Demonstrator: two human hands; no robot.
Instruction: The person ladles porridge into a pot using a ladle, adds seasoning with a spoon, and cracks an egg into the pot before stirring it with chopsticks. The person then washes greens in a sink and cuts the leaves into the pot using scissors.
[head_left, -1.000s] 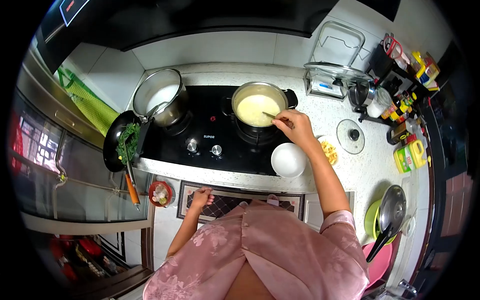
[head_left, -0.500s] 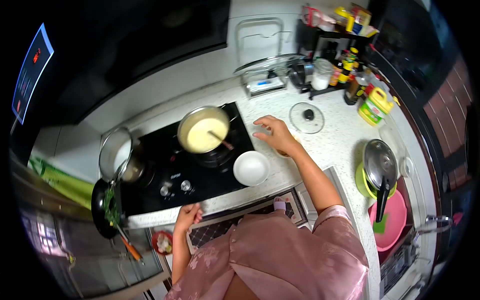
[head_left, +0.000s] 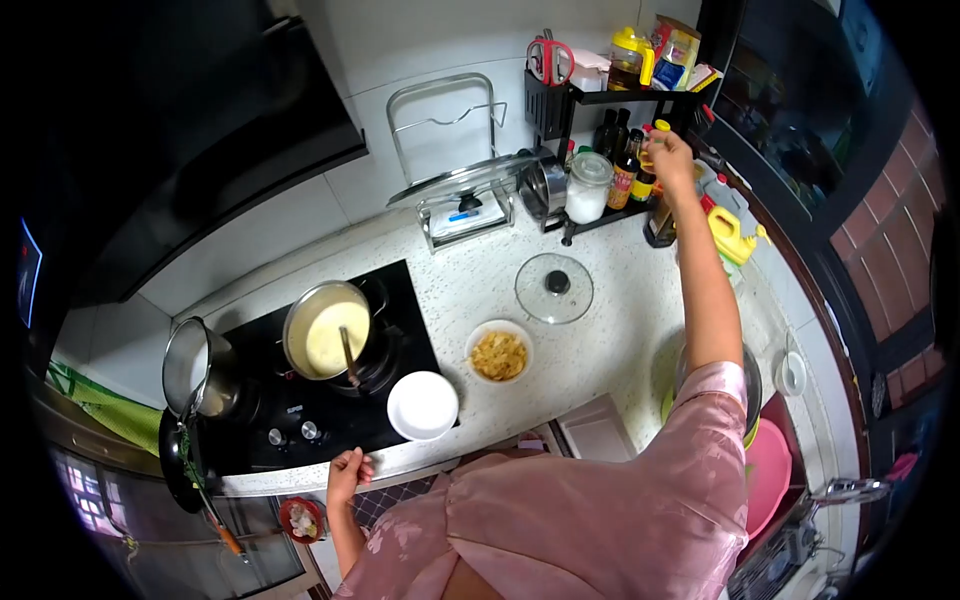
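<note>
Hands apart: right hand (head_left: 668, 163) at sauce bottles (head_left: 624, 182), grip unclear, glass jar (head_left: 588, 192) partly in front; left hand (head_left: 347, 477) half-curled.

A pale, speckled kitchen counter (head_left: 450, 300) is stretching across the room. Behind the counter, a whitish tiled wall (head_left: 420, 45) is rising, and a black range hood (head_left: 220, 140) is jutting out above the counter's left part. To the right of the counter, a dark-framed window (head_left: 780, 140) is standing beside reddish-brown brickwork (head_left: 890, 195). Left of the counter, bright light (head_left: 88, 492) is gleaming on glassy panels (head_left: 170, 535). Below the counter's front edge, a dark lattice-patterned mat (head_left: 388, 500) is lying.
</note>
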